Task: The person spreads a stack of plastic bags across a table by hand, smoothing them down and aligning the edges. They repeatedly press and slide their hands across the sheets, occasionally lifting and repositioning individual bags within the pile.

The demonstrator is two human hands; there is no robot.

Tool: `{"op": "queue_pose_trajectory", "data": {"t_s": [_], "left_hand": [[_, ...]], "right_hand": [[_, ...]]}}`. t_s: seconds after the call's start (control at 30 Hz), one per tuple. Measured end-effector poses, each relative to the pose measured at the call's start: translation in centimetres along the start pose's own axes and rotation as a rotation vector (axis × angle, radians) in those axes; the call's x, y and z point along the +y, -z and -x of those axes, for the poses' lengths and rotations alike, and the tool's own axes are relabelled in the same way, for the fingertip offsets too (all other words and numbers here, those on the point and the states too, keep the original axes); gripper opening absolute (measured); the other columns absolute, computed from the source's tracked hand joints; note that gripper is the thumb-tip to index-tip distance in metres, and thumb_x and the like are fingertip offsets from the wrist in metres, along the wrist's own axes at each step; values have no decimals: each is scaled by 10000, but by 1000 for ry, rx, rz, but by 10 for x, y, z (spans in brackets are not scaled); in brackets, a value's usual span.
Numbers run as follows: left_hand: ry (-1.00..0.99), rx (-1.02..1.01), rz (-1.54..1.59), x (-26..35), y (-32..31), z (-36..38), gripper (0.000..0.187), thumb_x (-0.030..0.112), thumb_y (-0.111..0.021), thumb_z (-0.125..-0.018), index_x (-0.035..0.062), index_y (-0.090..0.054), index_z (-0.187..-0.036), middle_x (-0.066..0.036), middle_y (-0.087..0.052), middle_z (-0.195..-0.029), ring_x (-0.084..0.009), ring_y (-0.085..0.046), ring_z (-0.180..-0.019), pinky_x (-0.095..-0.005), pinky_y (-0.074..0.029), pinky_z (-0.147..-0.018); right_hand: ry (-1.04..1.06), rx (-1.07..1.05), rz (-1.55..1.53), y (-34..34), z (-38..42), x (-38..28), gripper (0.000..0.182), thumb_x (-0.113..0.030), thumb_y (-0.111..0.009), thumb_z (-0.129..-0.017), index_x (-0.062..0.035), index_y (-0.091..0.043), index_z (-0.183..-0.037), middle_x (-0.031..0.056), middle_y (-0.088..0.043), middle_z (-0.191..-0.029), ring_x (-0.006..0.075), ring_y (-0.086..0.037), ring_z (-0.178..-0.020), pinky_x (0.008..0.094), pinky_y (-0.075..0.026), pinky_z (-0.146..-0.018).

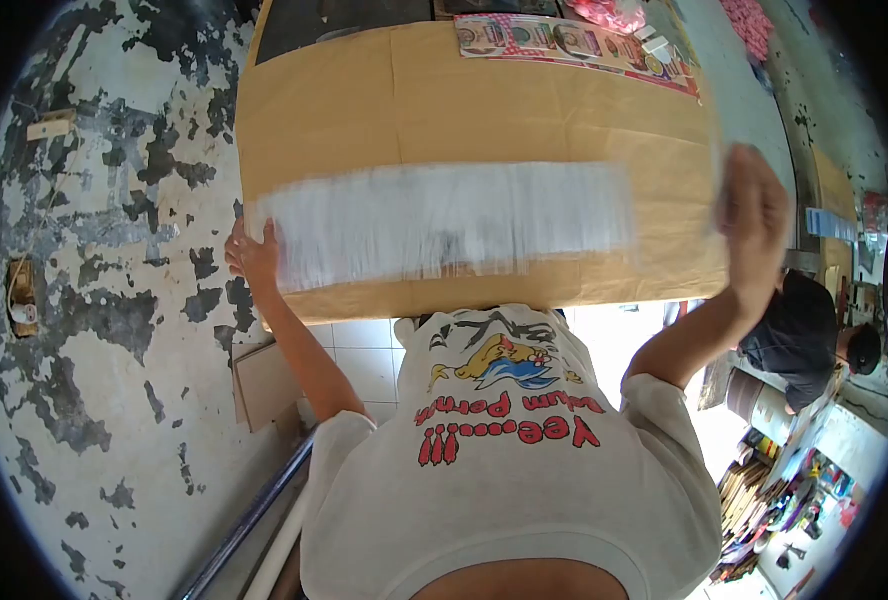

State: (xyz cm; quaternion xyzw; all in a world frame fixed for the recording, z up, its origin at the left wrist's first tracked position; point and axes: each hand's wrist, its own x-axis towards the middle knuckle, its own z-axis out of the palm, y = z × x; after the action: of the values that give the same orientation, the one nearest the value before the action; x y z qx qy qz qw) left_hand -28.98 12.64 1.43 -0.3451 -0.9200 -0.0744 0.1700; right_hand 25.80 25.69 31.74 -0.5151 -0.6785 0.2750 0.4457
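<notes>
A long row of overlapping clear plastic sheets or bags [454, 215] lies fanned across a brown paper-covered table [484, 110]; motion blur smears its edges. At the row's left end, by the table edge, is my left hand [252, 258]. Its fingers are spread, with the thumb close to the plastic. My right hand [756, 225] is raised beyond the row's right end, near the table's right edge. Its fingers are blurred and look curled together. A faint pale streak beside them may be thin plastic, but I cannot make it out.
Printed labels [574, 45] and a pink plastic bag [612, 14] lie at the table's far side. A peeling wall [114, 250] borders the left. Below left are cardboard [269, 385] and a dark pole [249, 515]. A person in black [794, 335] is at right.
</notes>
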Motion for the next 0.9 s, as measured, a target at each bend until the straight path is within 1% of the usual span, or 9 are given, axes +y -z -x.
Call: {"op": "queue_pose_trajectory", "data": {"t_s": [0.07,0.13,0.2,0.23,0.37,0.47,0.57,0.77,0.9], "left_hand": [[-173,232,5,21,39,5,633,523,-632,-903,135,-484,-1381,-156,-666,-1103,-306,-647,-961,-392,-477,-883],[7,-467,858,65,107,12,612,515,-614,-926,75,-517,-1341,-133,-647,-1136,-252,-642,-939,-362,-484,-856],[-111,-892,1650,115,160,43,602,488,-473,-1011,-6,-495,-1355,-111,-635,-1152,-189,-635,-928,-354,-512,-845],[77,-1099,1848,137,181,56,638,498,-428,-1020,-25,-463,-1384,-133,-625,-1165,-183,-644,-934,-343,-514,-862],[49,-1291,1706,168,175,59,516,430,-494,-1009,-32,-566,-1228,-171,-693,-1050,-189,-671,-911,-329,-538,-811],[95,-1192,1637,159,153,60,319,289,-507,-1024,-5,-593,-1112,-197,-703,-1009,-218,-691,-836,-332,-570,-712],[126,-1085,1660,150,160,51,277,248,-481,-1040,2,-559,-1138,-214,-687,-1056,-242,-699,-834,-344,-586,-711],[150,-848,1667,79,150,15,298,241,-504,-1035,12,-489,-1224,-232,-647,-1168,-262,-706,-881,-357,-596,-758],[222,-666,1575,15,125,-16,322,222,-544,-1018,-9,-482,-1234,-237,-629,-1212,-268,-705,-908,-358,-592,-777]], "right_hand": [[39,-92,80,-51,5,-20,170,-167,-599,-975,-32,-696,-1014,-35,-535,-620,20,-432,-509,222,-311,-444],[176,-210,141,-109,11,-29,88,-148,-655,-893,-91,-688,-952,86,-644,-655,200,-588,-496,344,-444,-481],[331,-340,166,-168,31,-27,96,-149,-650,-878,-67,-616,-914,126,-668,-711,295,-652,-586,415,-501,-537],[375,-418,166,-198,46,-22,100,-153,-642,-883,-66,-599,-905,133,-673,-727,317,-657,-615,426,-512,-557],[187,-737,34,-247,87,10,125,-171,-644,-885,-66,-622,-951,151,-687,-846,342,-670,-787,433,-545,-706],[392,-621,-156,-220,85,28,173,-165,-666,-887,-74,-657,-1034,149,-685,-1013,338,-641,-987,429,-515,-882],[235,-543,-59,-178,63,74,223,-103,-698,-875,-96,-672,-1096,123,-646,-1202,308,-574,-1175,407,-447,-1013],[78,-8,506,-42,36,307,352,-164,-699,-905,-64,-626,-1234,174,-600,-1284,323,-544,-1236,400,-419,-1049],[-434,58,967,41,49,417,735,-573,-629,-888,-141,-443,-1453,185,-395,-1516,395,-331,-1412,505,-297,-1134]]}}
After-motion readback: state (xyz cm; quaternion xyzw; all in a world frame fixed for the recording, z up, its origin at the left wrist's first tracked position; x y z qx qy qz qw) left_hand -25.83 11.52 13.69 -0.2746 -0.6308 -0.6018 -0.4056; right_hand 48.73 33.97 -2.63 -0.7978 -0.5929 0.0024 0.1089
